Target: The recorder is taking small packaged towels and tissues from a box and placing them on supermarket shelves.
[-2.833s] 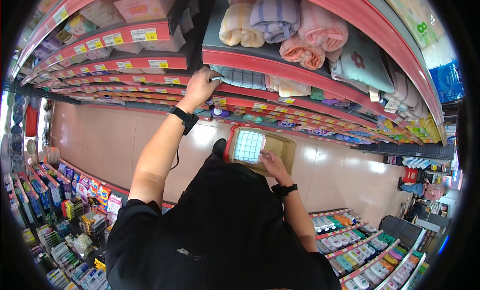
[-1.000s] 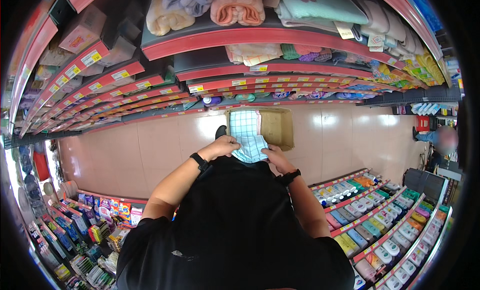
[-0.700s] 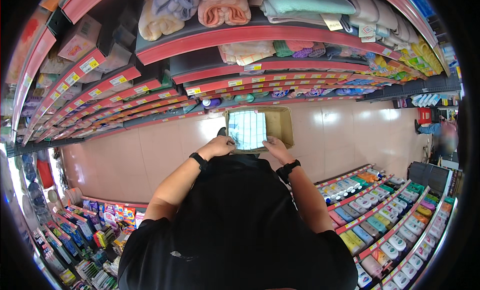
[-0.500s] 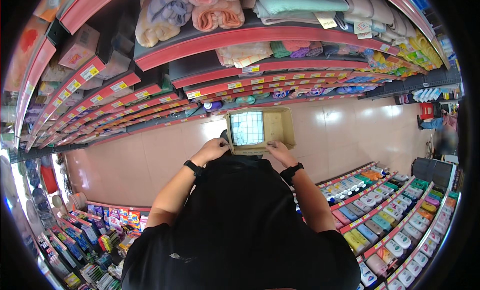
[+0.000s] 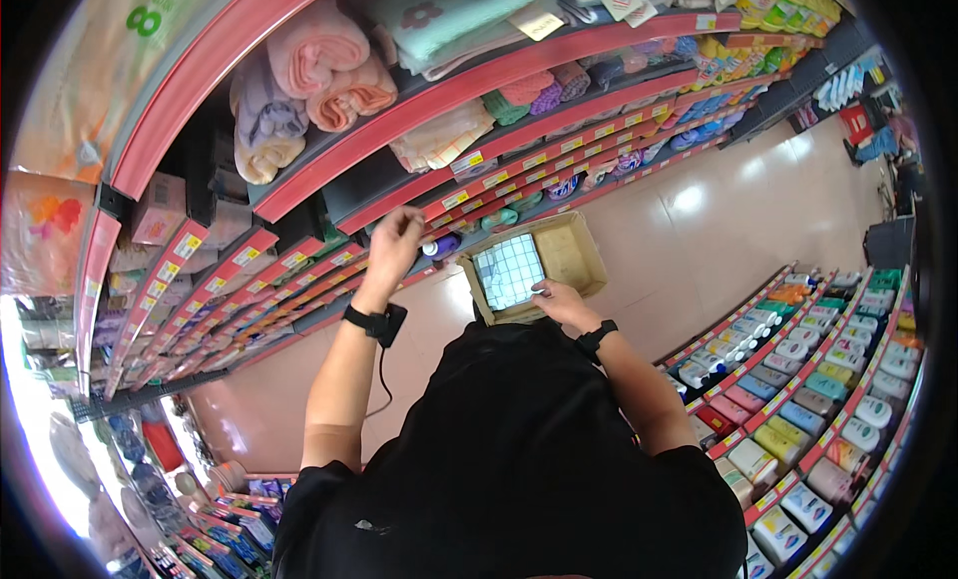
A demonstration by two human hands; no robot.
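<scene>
An uncovered cardboard box [image 5: 584, 252] stands at waist height in front of me, holding folded white-and-blue checked cloths [image 5: 514, 265], apparently towels, on its left side. My right hand [image 5: 564, 305] reaches over the near rim, its thumb and fingers closed at the near right corner of the top cloth. Raised to the left of the box, my left hand [image 5: 397, 242] is near the shelf fronts, fingers loosely bent and apart, with nothing seen in them. A dark device with a cable [image 5: 393, 325] hangs at my left wrist.
Red-edged shelves ahead carry rolled towels [image 5: 324, 55], a folded mint towel [image 5: 449, 20] and a checked cloth [image 5: 444, 135]. A purple bottle [image 5: 441, 247] stands low beyond the box. Behind me to the right, shelves hold rows of bottles [image 5: 788, 434]. Tiled floor [image 5: 679, 215] lies between.
My left hand has left the box's left edge and risen forward toward the shelves. My right hand stays at the box. The view has turned, tilting the shelves and box.
</scene>
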